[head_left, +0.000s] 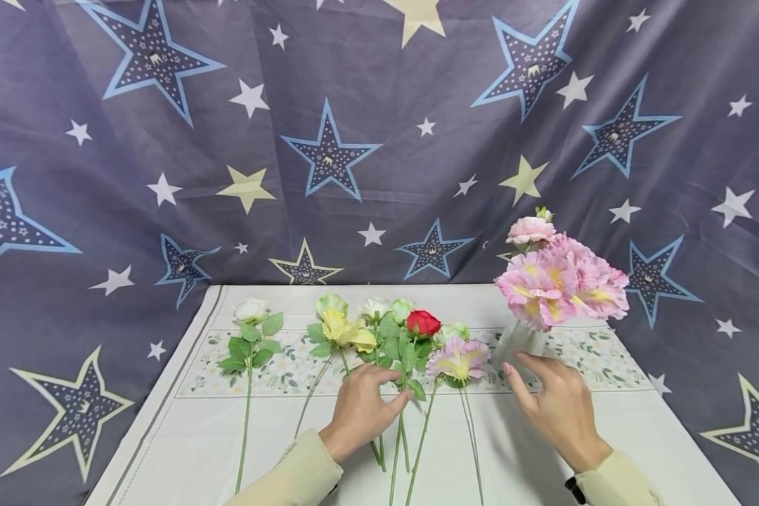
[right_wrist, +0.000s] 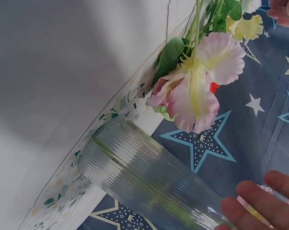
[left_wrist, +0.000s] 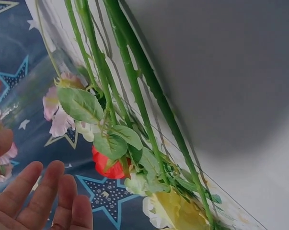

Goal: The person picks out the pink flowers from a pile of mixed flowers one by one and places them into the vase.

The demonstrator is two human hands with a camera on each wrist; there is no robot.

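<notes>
My left hand [head_left: 362, 406] hovers over the flower stems in the middle of the table, fingers relaxed and holding nothing. Just beyond it lie a red rose [head_left: 424, 322] and a yellow flower [head_left: 346, 330]; a pink-and-yellow iris [head_left: 459, 360] is to their right. On the right stands a clear ribbed vase [right_wrist: 144, 167] with pink flowers [head_left: 566, 281] above its rim and green stems inside. Beside this vase is my right hand [head_left: 559, 407], its fingers loosely spread, fingertips close to the glass in the right wrist view.
A white rose [head_left: 251, 310] with green leaves lies alone at the left. Under the blooms runs a floral-printed band [head_left: 190, 376] across the white tablecloth [head_left: 183, 450]. A dark star-patterned curtain [head_left: 379, 140] hangs behind the table.
</notes>
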